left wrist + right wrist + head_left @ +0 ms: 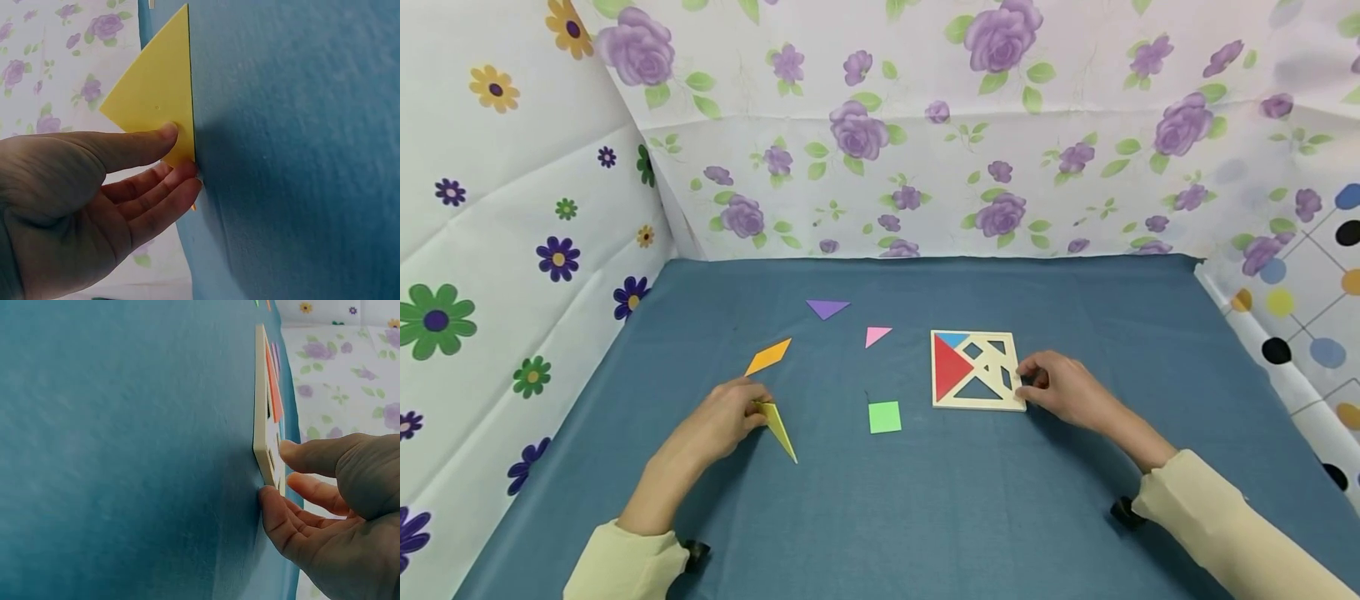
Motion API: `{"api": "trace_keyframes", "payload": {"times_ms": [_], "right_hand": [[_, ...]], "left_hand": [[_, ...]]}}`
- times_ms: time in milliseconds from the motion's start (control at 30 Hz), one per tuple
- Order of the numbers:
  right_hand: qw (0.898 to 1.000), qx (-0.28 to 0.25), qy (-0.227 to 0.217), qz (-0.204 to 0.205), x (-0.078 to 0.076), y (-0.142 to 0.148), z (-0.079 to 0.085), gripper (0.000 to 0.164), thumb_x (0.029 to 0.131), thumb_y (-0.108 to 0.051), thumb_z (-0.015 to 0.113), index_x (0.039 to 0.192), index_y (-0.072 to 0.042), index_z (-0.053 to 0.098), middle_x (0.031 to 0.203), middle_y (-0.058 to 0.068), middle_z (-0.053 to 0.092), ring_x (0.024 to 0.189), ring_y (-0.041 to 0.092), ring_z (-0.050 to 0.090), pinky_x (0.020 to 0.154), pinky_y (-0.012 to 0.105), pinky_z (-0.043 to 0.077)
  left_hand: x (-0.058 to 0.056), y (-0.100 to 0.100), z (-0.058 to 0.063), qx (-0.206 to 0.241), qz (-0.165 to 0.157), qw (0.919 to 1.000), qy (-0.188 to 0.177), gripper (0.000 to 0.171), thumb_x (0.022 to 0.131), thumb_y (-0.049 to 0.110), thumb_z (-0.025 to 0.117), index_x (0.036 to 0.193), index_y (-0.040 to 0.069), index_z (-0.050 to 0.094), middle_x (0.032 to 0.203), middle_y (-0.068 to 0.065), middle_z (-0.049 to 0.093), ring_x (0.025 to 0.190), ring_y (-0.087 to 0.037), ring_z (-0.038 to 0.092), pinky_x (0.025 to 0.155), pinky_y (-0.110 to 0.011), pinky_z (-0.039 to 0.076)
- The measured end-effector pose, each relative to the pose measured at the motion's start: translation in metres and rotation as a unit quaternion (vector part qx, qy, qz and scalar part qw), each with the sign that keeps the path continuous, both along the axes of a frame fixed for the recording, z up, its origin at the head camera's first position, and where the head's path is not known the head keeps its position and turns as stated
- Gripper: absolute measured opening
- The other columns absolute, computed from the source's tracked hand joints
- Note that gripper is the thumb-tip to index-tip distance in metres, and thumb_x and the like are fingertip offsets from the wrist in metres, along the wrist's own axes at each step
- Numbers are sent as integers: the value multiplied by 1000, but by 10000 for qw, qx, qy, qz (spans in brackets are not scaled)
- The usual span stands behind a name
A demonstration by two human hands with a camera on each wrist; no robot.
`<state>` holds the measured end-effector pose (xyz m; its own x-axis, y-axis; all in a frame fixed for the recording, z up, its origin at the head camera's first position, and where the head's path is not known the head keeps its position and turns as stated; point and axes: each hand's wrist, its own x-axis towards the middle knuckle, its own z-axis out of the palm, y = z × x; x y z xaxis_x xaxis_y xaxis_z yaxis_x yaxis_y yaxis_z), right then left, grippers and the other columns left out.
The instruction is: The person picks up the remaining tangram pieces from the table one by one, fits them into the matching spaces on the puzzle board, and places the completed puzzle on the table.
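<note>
My left hand [718, 417] pinches a yellow triangle [781, 432] between thumb and fingers. In the left wrist view the triangle [159, 87] stands tilted up on edge, its lower corner covered by the fingers. My right hand [1067, 390] holds the right edge of a wooden tangram board [973, 404], which lies flat on the cloth. In the right wrist view the thumb is over the board's [260, 394] top and the fingertips are at its edge. A red triangle [950, 367] and a blue triangle [952, 339] sit in its recesses; several other recesses are vacant.
Loose on the blue cloth [925, 517] lie an orange parallelogram [769, 357], a purple triangle [827, 308], a pink triangle [876, 335] and a green square [884, 417]. A flowered curtain [880, 183] closes off the back, and patterned sheets flank both sides.
</note>
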<state>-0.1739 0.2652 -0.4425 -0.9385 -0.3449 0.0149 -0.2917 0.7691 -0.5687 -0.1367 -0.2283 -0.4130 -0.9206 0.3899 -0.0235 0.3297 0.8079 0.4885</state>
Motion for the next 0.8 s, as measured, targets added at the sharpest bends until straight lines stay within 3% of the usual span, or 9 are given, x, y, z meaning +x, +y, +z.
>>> {"api": "trace_keyframes", "payload": {"times_ms": [200,433,800], "right_hand": [[9998,-59,112,132,16,-3,0,23,88,-8,82,107,-2,69,88,2,62,71,12,54,60,30,47],[9991,-112,331,223,29,-4,-3,21,87,-6,83,102,-6,68,86,-1,60,70,11,53,60,29,46],[9963,-199,782,300,34,-1,-14,16,88,2,79,98,-9,74,90,-2,64,74,8,57,62,29,52]], "left_hand": [[-1,-2,-2,-13,75,9999,81,13,89,-5,77,101,1,74,92,-6,66,80,-18,58,72,-40,54],[-3,-6,-6,-110,65,9995,290,11,90,-1,78,99,5,75,87,-1,65,75,-14,55,68,-37,50],[-1,-11,-7,82,26,9991,425,10,90,-3,76,93,6,75,84,0,65,70,-11,52,63,-33,46]]}}
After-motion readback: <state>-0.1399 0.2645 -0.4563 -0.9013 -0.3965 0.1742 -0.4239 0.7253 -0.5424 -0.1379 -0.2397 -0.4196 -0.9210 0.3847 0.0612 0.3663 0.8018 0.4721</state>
